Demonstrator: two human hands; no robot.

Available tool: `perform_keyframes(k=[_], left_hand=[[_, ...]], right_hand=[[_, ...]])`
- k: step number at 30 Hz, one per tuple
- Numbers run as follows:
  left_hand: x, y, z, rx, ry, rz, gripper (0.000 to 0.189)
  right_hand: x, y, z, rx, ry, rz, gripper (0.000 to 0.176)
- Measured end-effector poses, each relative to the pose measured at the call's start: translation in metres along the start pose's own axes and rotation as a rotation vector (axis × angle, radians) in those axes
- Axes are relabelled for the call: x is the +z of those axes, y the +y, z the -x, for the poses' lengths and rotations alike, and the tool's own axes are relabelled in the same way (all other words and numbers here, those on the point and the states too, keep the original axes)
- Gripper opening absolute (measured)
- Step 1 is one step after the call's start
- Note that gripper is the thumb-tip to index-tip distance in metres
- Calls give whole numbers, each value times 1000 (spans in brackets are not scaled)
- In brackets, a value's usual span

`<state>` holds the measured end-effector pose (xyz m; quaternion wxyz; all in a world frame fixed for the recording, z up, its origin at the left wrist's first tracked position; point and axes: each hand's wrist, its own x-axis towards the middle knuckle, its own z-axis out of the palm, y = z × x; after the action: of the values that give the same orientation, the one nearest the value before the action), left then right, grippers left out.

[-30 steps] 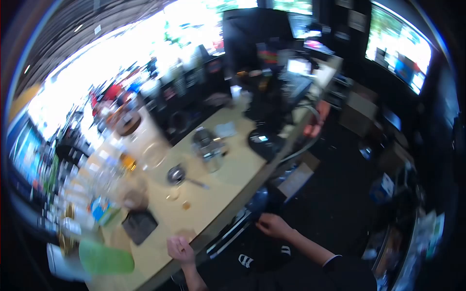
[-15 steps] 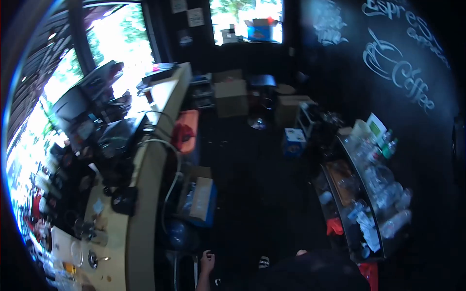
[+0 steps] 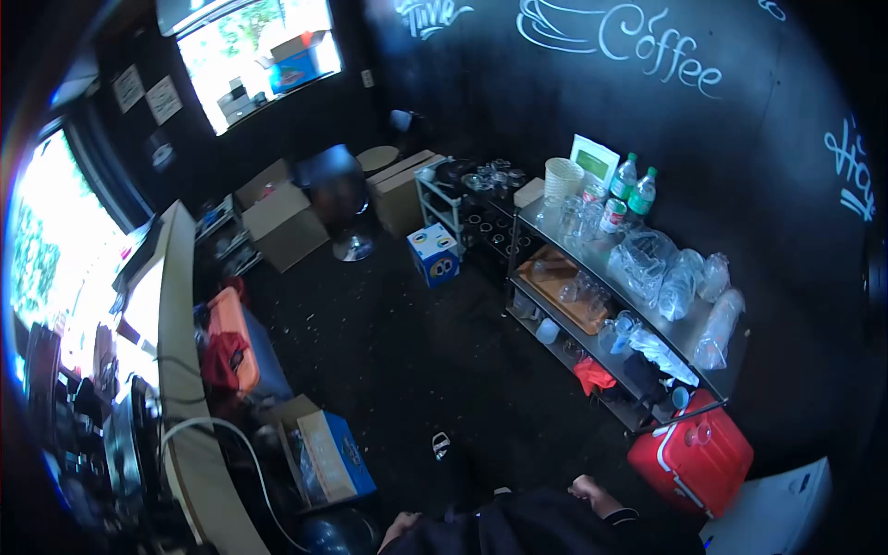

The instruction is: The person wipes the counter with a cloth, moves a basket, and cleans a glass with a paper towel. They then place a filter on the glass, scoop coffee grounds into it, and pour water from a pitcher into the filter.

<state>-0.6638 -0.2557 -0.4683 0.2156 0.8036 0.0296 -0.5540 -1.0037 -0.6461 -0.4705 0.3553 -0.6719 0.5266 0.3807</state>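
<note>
At the bottom of the head view my right hand (image 3: 585,487) is beside my body, its fingers loosely curled with nothing showing in them. The red cooler (image 3: 726,458) with a white handle is the closest thing on that side, apart from the hand. My left hand (image 3: 401,525) hangs low at the bottom edge with its fingers mostly hidden. Near it on the floor are an opened blue-and-white carton (image 3: 338,453) and a dark round gas cylinder (image 3: 338,535).
A metal shelf rack (image 3: 606,273) along the right wall bears plastic cups, bottles and a brown tray (image 3: 553,287). The long counter (image 3: 176,324) runs along the left. A bar stool (image 3: 352,248), cardboard boxes (image 3: 285,227) and a blue box (image 3: 433,254) stand further back.
My view has swung right, so the shelf rack has shifted toward the middle and the red cooler shows more fully. My right hand has come further into view; my left now sits lower.
</note>
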Motion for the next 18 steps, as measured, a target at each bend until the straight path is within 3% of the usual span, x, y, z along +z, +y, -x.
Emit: perform_keyframes(k=[7, 9, 10, 13, 18], left_hand=[[-131, 131, -105, 269, 120, 46, 34], [-153, 170, -121, 440, 228, -62, 30], [-163, 185, -129, 418, 155, -65, 26], [-180, 219, -173, 407, 63, -93, 18], [-170, 310, -194, 506, -110, -296, 16]], right_hand=[[-34, -124, -10, -254, 73, -129, 23], [-61, -158, 8, -348, 176, -344, 24], [-67, -167, 6, -321, 215, -444, 24], [-77, -176, 7, -258, 346, -535, 25], [-39, -136, -17, -144, 251, -453, 24]])
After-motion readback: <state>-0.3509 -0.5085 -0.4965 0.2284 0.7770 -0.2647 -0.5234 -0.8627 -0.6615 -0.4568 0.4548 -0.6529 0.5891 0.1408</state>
